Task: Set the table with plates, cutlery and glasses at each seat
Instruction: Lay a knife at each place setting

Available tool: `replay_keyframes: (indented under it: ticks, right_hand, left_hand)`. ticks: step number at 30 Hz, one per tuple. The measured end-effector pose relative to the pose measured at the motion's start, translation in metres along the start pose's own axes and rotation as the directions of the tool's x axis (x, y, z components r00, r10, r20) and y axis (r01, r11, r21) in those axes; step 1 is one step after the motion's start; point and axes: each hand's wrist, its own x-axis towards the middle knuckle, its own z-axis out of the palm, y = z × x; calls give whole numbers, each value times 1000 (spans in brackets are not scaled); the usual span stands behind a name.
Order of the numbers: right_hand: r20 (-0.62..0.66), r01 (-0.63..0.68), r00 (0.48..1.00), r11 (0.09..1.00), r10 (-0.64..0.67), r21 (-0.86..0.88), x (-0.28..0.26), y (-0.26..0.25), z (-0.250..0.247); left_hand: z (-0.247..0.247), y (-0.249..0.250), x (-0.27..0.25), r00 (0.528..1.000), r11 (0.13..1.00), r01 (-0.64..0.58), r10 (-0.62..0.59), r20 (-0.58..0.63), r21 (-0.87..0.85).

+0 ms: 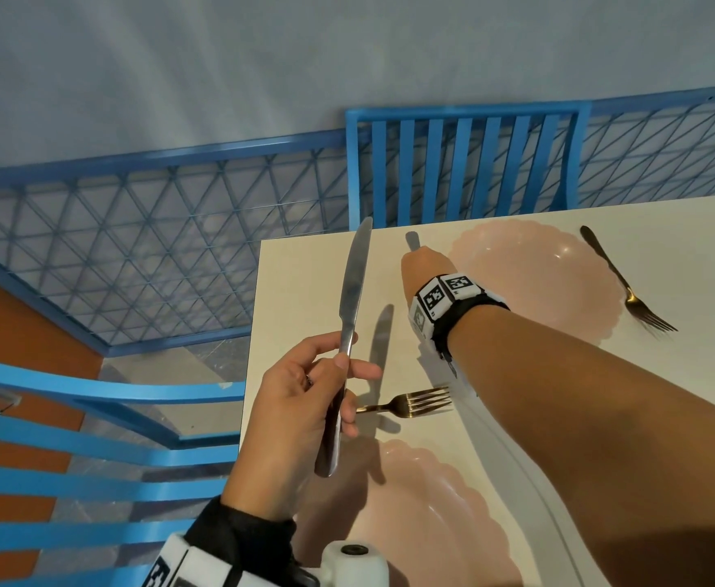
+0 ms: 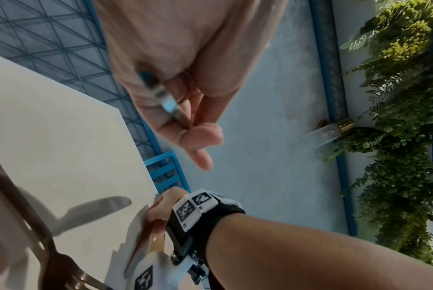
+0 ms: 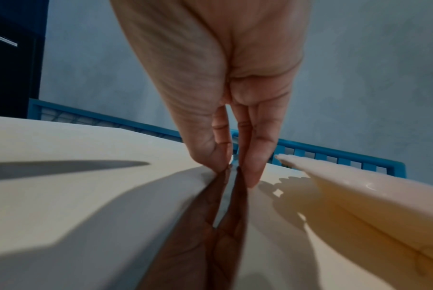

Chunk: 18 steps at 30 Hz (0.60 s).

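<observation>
My left hand (image 1: pixel 305 400) grips the handle of a silver knife (image 1: pixel 353 290), blade up, above the left edge of the white table (image 1: pixel 305 290). The same handle (image 2: pixel 165 98) shows between its fingers in the left wrist view. My right hand (image 1: pixel 425 269) reaches to the left of the far pink scalloped plate (image 1: pixel 533 281) and pinches a second knife (image 1: pixel 412 241), whose tip pokes out beyond it. In the right wrist view its fingertips (image 3: pixel 255 172) touch the tabletop beside that plate (image 3: pixel 359 192). A near pink plate (image 1: pixel 423 514) lies below my left hand.
One gold fork (image 1: pixel 626 286) lies right of the far plate, another (image 1: pixel 410 404) between the two plates. A blue slatted chair (image 1: pixel 465 163) stands behind the table and a second (image 1: pixel 93 438) at its left. A blue mesh railing (image 1: pixel 135 247) runs behind.
</observation>
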Motion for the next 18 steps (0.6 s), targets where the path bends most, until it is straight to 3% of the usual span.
replay_keyframes:
  ticks: [4,18]
  right_hand:
    - [35,-37,999,998,35,57,3,2,1]
    - [55,5,998,993,2,-118,6,1,-1]
  left_hand:
    - [-1,0,-2,1000,1000,-7,7,1,5]
    - [-5,-3,-3,1000,1000,18,-18,-10,-20]
